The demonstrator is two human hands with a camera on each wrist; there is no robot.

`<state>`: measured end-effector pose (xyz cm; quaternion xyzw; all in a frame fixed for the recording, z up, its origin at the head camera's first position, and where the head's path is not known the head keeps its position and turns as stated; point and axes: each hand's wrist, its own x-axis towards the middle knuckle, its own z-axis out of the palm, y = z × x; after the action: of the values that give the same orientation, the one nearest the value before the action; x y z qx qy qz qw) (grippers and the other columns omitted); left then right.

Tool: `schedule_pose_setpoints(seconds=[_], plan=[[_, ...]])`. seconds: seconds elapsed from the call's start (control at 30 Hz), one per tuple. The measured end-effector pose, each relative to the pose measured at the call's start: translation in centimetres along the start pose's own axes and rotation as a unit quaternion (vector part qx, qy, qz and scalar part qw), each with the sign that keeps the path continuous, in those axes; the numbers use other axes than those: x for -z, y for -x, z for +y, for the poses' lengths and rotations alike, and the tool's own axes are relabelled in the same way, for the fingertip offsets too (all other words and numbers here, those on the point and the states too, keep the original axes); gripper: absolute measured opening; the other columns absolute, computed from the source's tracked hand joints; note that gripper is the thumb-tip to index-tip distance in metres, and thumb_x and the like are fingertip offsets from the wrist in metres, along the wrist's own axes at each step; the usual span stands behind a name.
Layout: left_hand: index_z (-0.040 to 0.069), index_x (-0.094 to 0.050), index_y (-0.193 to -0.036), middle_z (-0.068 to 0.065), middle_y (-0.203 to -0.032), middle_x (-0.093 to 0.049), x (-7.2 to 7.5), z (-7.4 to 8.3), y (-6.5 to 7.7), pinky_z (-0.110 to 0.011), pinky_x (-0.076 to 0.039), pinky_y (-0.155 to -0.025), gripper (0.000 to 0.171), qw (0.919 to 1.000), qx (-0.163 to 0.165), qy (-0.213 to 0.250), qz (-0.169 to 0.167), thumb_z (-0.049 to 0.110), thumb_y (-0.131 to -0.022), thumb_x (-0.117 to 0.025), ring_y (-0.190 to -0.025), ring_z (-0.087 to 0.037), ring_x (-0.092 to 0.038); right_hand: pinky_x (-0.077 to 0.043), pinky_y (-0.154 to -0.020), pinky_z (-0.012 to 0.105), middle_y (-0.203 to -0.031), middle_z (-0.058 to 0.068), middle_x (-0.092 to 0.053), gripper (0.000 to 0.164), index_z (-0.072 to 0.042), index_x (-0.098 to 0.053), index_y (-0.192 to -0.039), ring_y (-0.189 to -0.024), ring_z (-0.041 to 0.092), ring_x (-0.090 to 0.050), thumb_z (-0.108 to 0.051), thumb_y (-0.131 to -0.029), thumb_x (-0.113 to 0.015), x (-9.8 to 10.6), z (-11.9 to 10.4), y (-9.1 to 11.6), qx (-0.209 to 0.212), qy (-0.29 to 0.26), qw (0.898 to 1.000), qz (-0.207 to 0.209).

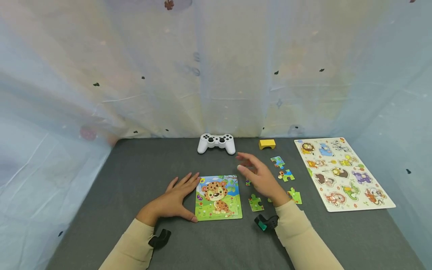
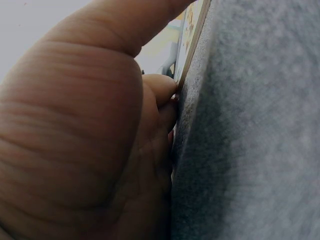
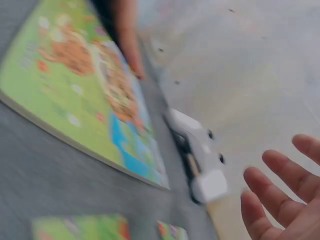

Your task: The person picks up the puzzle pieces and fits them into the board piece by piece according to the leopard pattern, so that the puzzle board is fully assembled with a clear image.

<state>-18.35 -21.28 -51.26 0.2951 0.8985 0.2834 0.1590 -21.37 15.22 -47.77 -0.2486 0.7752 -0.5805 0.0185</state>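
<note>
A square leopard picture puzzle board [image 1: 220,200] lies flat on the dark cloth, its picture whole. My left hand [image 1: 173,200] rests along its left side, fingers spread, with the thumb by the near corner and a fingertip at the far corner. In the left wrist view the board's edge [image 2: 192,45] shows beyond the thumb. Right of the board, my right hand [image 1: 260,180] hovers with loosely bent fingers and nothing in them. Under and around it lie several loose jigsaw pieces, among them a green piece [image 1: 256,203] and a blue one [image 1: 278,162]; the hand partly hides some.
A white game controller [image 1: 216,142] sits at the table's back edge, with a yellow arch block [image 1: 267,144] to its right. A large animal peg board [image 1: 344,176] lies at the right. A pale curtain [image 1: 236,75] hangs behind the dark table [image 1: 135,168].
</note>
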Motion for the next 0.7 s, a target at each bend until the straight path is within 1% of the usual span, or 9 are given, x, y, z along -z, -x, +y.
schedule_pose_setpoints(seconds=[0.07,0.1,0.2,0.27,0.37,0.47,0.57,0.6,0.7], plan=[[0.015,-0.019,-0.176,-0.002,-0.182,-0.008,0.0,0.0,0.0,-0.065,0.008,-0.125,0.139,1.0,-0.002,0.0,0.002,0.07,-0.073,-0.093,-0.166,-0.029,0.0,-0.052,-0.102,0.061,-0.155,0.017,-0.056,0.048,-0.013,-0.049,-0.164,-0.137,0.041,-0.057,-0.026,-0.117,-0.054,1.2,0.1,0.1,0.002,-0.019,1.0,0.02],[0.015,-0.019,-0.176,-0.002,-0.182,-0.008,0.0,0.0,0.0,-0.065,0.008,-0.125,0.139,1.0,-0.002,0.0,0.003,0.07,-0.073,-0.093,-0.166,-0.029,0.0,-0.049,-0.105,0.06,-0.154,0.018,-0.056,0.048,-0.012,-0.049,-0.164,-0.137,0.041,-0.057,-0.027,-0.119,-0.05,1.8,0.1,0.1,0.005,-0.028,0.999,0.03],[0.015,-0.019,-0.176,-0.002,-0.182,-0.009,0.0,0.0,0.0,-0.065,0.008,-0.125,0.139,1.0,-0.003,0.0,0.004,0.07,-0.073,-0.093,-0.166,-0.029,0.0,-0.049,-0.104,0.054,-0.153,0.023,-0.056,0.051,-0.008,-0.046,-0.165,-0.135,0.042,-0.057,-0.034,-0.12,-0.04,3.5,0.3,0.3,0.016,-0.059,0.996,0.061],[0.015,-0.019,-0.176,-0.001,-0.182,-0.009,0.0,0.0,0.0,-0.065,0.008,-0.125,0.139,1.0,-0.003,0.0,0.004,0.071,-0.073,-0.093,-0.166,-0.029,0.0,-0.049,-0.102,0.05,-0.153,0.027,-0.054,0.058,-0.002,-0.044,-0.164,-0.134,0.047,-0.055,-0.039,-0.121,-0.036,4.5,0.6,0.5,0.028,-0.094,0.992,0.08],[0.014,-0.019,-0.176,-0.002,-0.182,-0.009,-0.1,0.0,0.0,-0.066,0.008,-0.125,0.139,1.0,-0.002,0.0,0.005,0.071,-0.073,-0.093,-0.166,-0.029,-0.001,-0.049,-0.101,0.046,-0.153,0.033,-0.051,0.067,0.002,-0.042,-0.164,-0.135,0.049,-0.053,-0.048,-0.119,-0.035,5.8,1.1,0.8,0.039,-0.15,0.982,0.107],[0.014,-0.019,-0.176,-0.002,-0.182,-0.009,0.0,0.0,0.0,-0.066,0.008,-0.125,0.139,1.0,-0.001,-0.001,0.004,0.071,-0.073,-0.093,-0.166,-0.029,0.0,-0.047,-0.104,0.048,-0.154,0.033,-0.05,0.073,-0.002,-0.044,-0.164,-0.135,0.043,-0.055,-0.057,-0.117,-0.035,6.9,1.5,1.2,0.039,-0.188,0.973,0.131],[0.014,-0.019,-0.176,-0.002,-0.182,-0.009,0.0,0.0,0.0,-0.066,0.009,-0.125,0.138,1.0,-0.001,-0.002,0.004,0.07,-0.073,-0.093,-0.166,-0.029,0.0,-0.041,-0.108,0.052,-0.155,0.031,-0.05,0.075,-0.009,-0.046,-0.165,-0.137,0.04,-0.054,-0.063,-0.114,-0.036,7.8,1.9,1.5,0.03,-0.201,0.967,0.153],[0.014,-0.019,-0.176,-0.002,-0.182,-0.009,-0.1,0.0,0.0,-0.066,0.009,-0.125,0.138,1.0,-0.001,-0.002,0.005,0.07,-0.073,-0.093,-0.166,-0.029,-0.001,-0.039,-0.109,0.053,-0.155,0.03,-0.051,0.075,-0.01,-0.046,-0.165,-0.137,0.039,-0.053,-0.064,-0.114,-0.036,8.1,2.0,1.6,0.026,-0.203,0.966,0.159],[0.015,-0.02,-0.176,-0.002,-0.182,-0.009,-0.1,0.0,0.0,-0.066,0.009,-0.125,0.138,1.0,-0.001,-0.002,0.005,0.07,-0.073,-0.093,-0.166,-0.029,-0.001,-0.033,-0.113,0.058,-0.156,0.03,-0.05,0.073,-0.013,-0.045,-0.166,-0.14,0.045,-0.047,-0.063,-0.114,-0.036,8.8,2.5,2.0,0.012,-0.2,0.963,0.18]])
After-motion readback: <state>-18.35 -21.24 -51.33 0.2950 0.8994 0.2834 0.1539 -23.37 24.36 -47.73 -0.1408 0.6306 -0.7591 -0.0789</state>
